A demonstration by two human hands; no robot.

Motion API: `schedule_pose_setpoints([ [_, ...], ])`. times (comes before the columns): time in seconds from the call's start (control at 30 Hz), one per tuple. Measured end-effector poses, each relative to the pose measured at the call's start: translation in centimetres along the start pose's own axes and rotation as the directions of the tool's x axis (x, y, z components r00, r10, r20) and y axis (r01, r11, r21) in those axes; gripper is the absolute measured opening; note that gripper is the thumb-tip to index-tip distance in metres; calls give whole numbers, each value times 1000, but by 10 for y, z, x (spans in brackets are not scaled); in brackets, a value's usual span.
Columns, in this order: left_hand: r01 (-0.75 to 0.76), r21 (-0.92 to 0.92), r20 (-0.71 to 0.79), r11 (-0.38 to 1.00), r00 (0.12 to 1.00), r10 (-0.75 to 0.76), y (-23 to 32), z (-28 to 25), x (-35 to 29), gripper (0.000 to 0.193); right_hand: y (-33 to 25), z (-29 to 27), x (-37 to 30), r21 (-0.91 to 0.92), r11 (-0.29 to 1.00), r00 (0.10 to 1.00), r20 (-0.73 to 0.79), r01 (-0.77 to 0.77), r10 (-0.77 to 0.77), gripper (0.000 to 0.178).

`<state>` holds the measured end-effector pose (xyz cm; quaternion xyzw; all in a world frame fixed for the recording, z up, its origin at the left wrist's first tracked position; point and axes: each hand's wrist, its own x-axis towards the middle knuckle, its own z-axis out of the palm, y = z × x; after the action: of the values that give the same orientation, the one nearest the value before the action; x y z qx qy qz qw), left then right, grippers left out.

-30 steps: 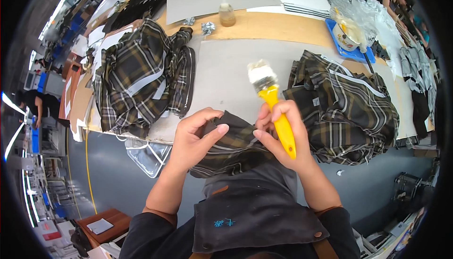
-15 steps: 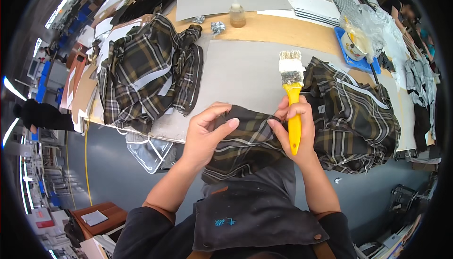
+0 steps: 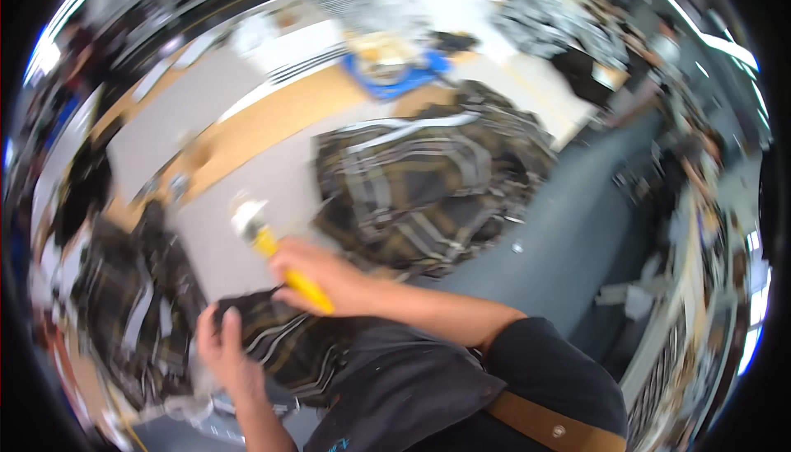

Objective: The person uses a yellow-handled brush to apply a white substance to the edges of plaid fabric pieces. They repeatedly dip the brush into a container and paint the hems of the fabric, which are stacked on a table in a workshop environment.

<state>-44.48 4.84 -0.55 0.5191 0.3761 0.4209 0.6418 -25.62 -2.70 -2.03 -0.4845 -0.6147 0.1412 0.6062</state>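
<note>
My right hand (image 3: 321, 272) is closed around a flat paintbrush (image 3: 265, 243) with a yellow handle. Its pale bristle end, smeared with white, points up and left over the table. The same fingers also touch the top edge of a dark plaid cloth piece (image 3: 292, 345) hanging in front of my apron. At that cloth's left corner, my left hand (image 3: 227, 349) pinches the edge between thumb and fingers, though blur softens the grip. Beyond my right hand lies a pile of plaid pieces (image 3: 428, 172) with white strips. Another plaid pile (image 3: 132, 295) sits at the left.
A grey board (image 3: 222, 238) covers the near tabletop. Farther back are a blue tray (image 3: 387, 85) with a tub, a blurred small bottle (image 3: 196, 154) and crumpled foil (image 3: 178, 184). Grey floor (image 3: 568, 229) runs along the table's right side. People stand at the far right.
The view has swung to the right and blurred, so the table appears turned and shifted left. Both hands keep the cloth, and the brush stays in my right hand.
</note>
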Motion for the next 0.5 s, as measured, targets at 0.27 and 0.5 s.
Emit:
schedule_pose_setpoints([
  [0.27, 18, -39, -11, 999, 1000, -18, 1, 9, 0, 26, -12, -7, 4, -12, 999, 976, -212, 53, -55, 22],
  [0.5, 47, -81, 113, 996, 993, -37, 1, 18, 2, 30, -43, -22, -12, 205, 930, 908, -235, -304, 348, 24],
])
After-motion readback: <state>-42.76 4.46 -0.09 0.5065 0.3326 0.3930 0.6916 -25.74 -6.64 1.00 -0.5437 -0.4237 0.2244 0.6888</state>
